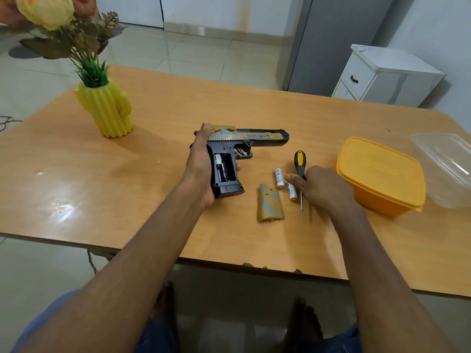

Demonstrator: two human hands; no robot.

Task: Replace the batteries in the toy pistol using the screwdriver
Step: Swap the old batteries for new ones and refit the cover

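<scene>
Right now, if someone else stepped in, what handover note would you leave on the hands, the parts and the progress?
Left hand: grip closed on the toy pistol, its handle compartment open and facing up, one battery seated.
Right hand: on the table, fingers at a loose battery; whether it is gripped is unclear.
A second loose battery, the battery cover and the screwdriver lie beside it.
Done: cover off.
Left: finish the battery swap, refit and screw the cover.

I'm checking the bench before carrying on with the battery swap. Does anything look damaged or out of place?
Nothing looks damaged. The toy pistol has its grip compartment open, and its cover lies loose on the table beside two batteries and the screwdriver. That fits a swap in progress.
</scene>
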